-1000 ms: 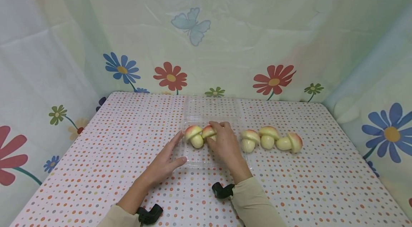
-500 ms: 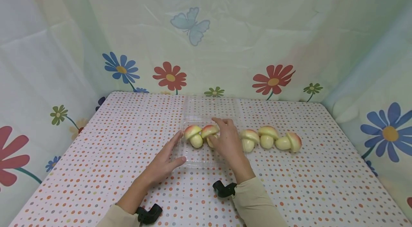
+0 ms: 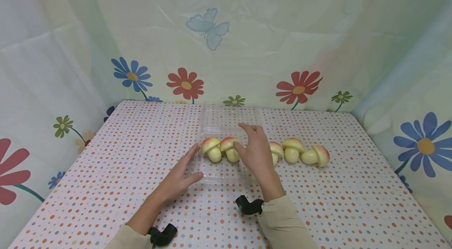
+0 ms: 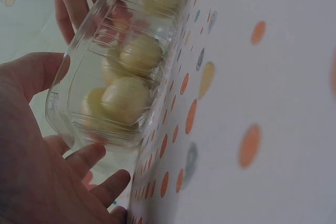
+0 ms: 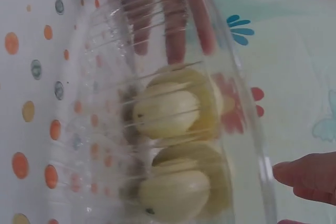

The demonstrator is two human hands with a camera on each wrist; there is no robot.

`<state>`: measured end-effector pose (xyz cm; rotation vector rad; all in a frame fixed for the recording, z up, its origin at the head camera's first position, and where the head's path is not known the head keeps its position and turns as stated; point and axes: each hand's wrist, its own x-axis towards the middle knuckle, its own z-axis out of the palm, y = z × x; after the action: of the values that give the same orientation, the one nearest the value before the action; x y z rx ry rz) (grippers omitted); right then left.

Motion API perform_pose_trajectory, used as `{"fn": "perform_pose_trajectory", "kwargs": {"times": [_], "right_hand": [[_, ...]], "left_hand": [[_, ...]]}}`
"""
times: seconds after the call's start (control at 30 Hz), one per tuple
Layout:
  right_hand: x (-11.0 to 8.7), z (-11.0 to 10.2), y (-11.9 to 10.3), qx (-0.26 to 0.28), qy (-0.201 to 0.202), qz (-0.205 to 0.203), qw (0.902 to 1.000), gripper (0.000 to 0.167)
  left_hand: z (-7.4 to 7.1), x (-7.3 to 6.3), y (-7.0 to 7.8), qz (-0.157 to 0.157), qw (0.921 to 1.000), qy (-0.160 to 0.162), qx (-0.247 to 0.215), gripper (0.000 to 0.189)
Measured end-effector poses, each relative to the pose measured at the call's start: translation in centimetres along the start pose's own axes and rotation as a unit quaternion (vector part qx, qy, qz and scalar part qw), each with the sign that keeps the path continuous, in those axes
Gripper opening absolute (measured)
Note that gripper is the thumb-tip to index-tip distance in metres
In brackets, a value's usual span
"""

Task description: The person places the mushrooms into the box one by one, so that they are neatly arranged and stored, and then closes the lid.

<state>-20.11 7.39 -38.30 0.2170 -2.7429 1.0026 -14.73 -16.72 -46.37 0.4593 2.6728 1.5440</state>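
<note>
A clear plastic clamshell box [image 3: 219, 174] lies unfolded, its lid [image 3: 231, 117] laid back toward the wall. Inside sit two toy mushrooms, one at the left [image 3: 214, 154] and one beside it [image 3: 232, 155], with red-tinged caps and pale stems. My left hand [image 3: 178, 178] steadies the box's left side; in the left wrist view the thumb [image 4: 50, 72] is at the rim and the other fingers spread along the end wall. Over the box's right part my right hand [image 3: 256, 151] holds nothing, fingers loosely bent, thumb near the second mushroom's cap.
Three more toy mushrooms lie in a row right of the box: a near one [image 3: 276, 150] partly behind my right hand, a middle one [image 3: 292, 150] and a tipped one [image 3: 316, 155]. The dotted tablecloth [image 3: 353, 202] meets a flowered curtain [image 3: 247, 64] at the back.
My right hand has let go of the second mushroom in the box and drawn back to the right, now overlapping the nearest outside mushroom. The left hand stays at the box.
</note>
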Motion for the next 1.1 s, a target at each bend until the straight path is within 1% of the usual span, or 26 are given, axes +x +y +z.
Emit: {"fn": "perform_pose_trajectory", "kwargs": {"times": [0.17, 0.37, 0.5, 0.87, 1.1], "right_hand": [[0.1, -0.6, 0.0, 0.0, 0.002, 0.013, 0.9999, 0.06], [0.1, -1.5, 0.3, 0.001, 0.019, 0.008, 0.9998, 0.058], [0.1, -2.2, 0.6, 0.005, 0.023, 0.014, 0.9996, 0.058], [0.4, -4.0, 1.6, 0.022, 0.017, 0.044, 0.9987, 0.057], [0.3, -4.8, 2.2, 0.013, 0.012, 0.06, 0.9981, 0.056]], "left_hand": [[0.0, 0.0, 0.0, 0.002, 1.0, 0.002, 0.001, 0.086], [0.0, 0.0, 0.0, 0.002, 1.0, 0.002, -0.003, 0.086], [0.0, 0.0, 0.1, 0.002, 1.0, 0.003, -0.004, 0.085], [0.0, -0.1, 0.0, 0.005, 1.0, 0.004, -0.002, 0.085], [0.0, -0.1, -0.1, 0.004, 1.0, 0.0, -0.005, 0.085]]}}
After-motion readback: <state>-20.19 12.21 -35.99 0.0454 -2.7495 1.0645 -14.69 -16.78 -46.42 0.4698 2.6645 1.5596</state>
